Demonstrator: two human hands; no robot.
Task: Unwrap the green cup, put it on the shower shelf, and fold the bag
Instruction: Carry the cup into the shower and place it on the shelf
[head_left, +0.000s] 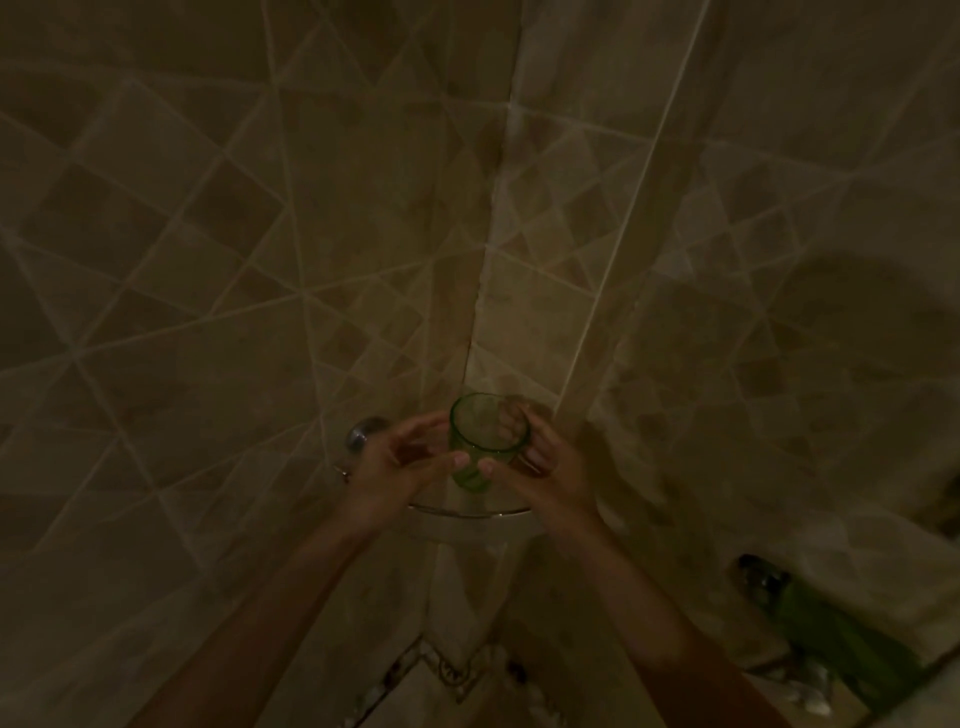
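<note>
Right hand (540, 457) grips the translucent green glass cup (485, 441) — left hand (400, 460) fingers spread beside it; a careless release could tip it off the clear corner shower shelf (467, 514).

We see dim, yellowish light over two tiled walls (208, 234) that meet in a corner seam (493, 208) running up from just behind the fingers. The beige tiles carry a diamond pattern with pale grout lines. Left of the fingers, a round metal knob (363, 432) juts from the wall. Below them lies a patterned floor border (457, 670).
</note>
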